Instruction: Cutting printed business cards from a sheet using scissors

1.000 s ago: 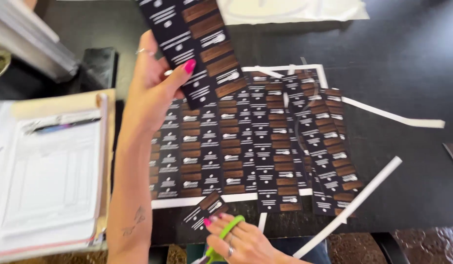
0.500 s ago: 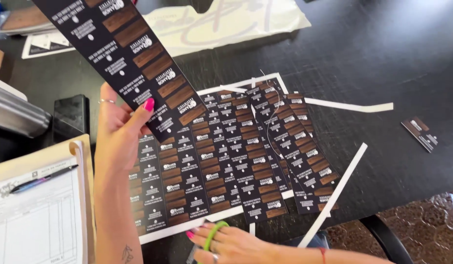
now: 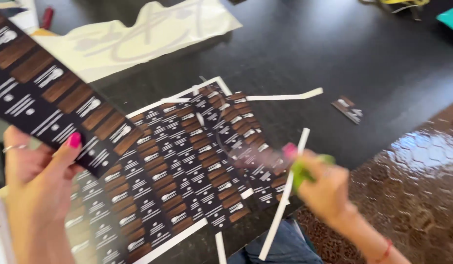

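Strip (image 3: 55, 105) of printed black-and-brown labels is pinched at its lower end by the left hand (image 3: 35, 181), raised above the left part of the label sheet (image 3: 182, 181). Over that sheet's right edge, the blurred right hand (image 3: 324, 188) is clenched around green-handled scissors (image 3: 304, 171); white offcuts (image 3: 285, 95) lie beside the sheet

Both arms are bare, no sleeves. Left hand (image 3: 33, 188) has bright pink nail polish and a thin silver ring on one of the fingers. Right hand (image 3: 324, 188) is blurry, pink nails too, thin red string bracelet on the wrist. Blue jeans below.
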